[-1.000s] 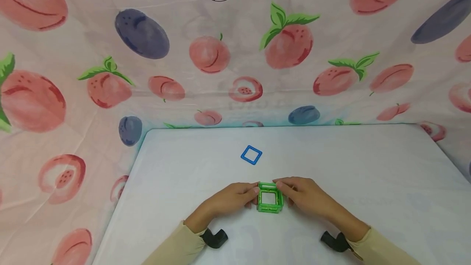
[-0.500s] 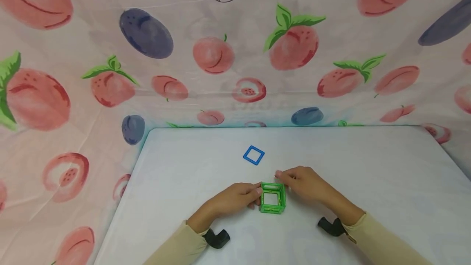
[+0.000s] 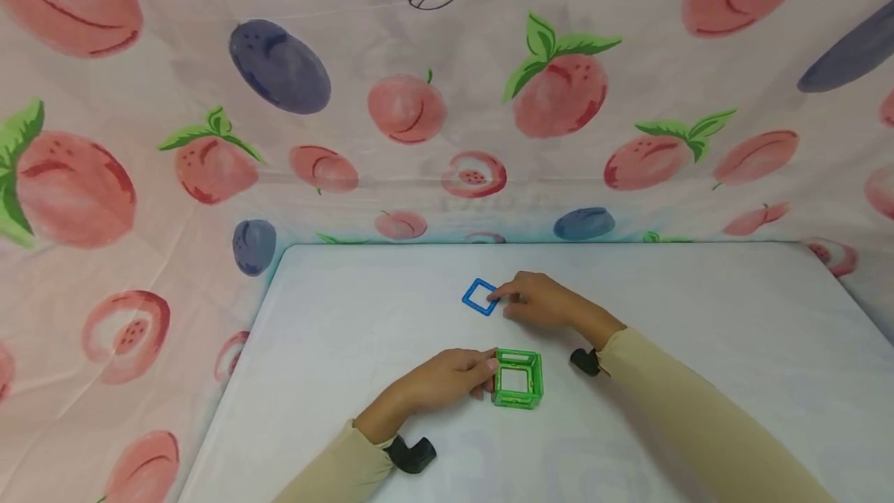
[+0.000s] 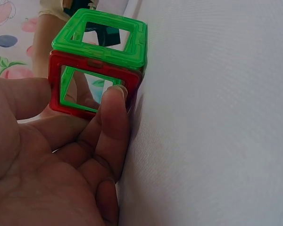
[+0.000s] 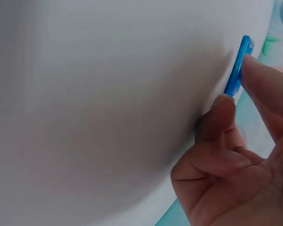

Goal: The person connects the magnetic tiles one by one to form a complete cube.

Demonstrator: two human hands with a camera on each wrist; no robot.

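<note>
My left hand (image 3: 450, 379) holds the left side of a small box of see-through magnetic tiles (image 3: 518, 399), which stands on the table. Green frames form most of its visible sides; the side at my fingers is a red tile (image 4: 95, 64), seen in the left wrist view. One fingertip reaches over that tile's lower edge, and another digit presses its far edge. Farther back lies a blue square magnetic tile (image 3: 471, 290). The fingers of my right hand (image 3: 545, 303) are at its right corner, and the right wrist view has two digits pinching the blue tile's edge (image 5: 236, 70).
A white table (image 3: 363, 309) carries both pieces. Behind and to the left hangs a cloth printed with fruit (image 3: 405, 107). Black wrist mounts sit at the left cuff (image 3: 412, 455) and the right cuff (image 3: 585, 362).
My right hand has let go of the tile box and moved away from me to the blue tile. The left hand stays on the box. The blue tile has hardly moved.
</note>
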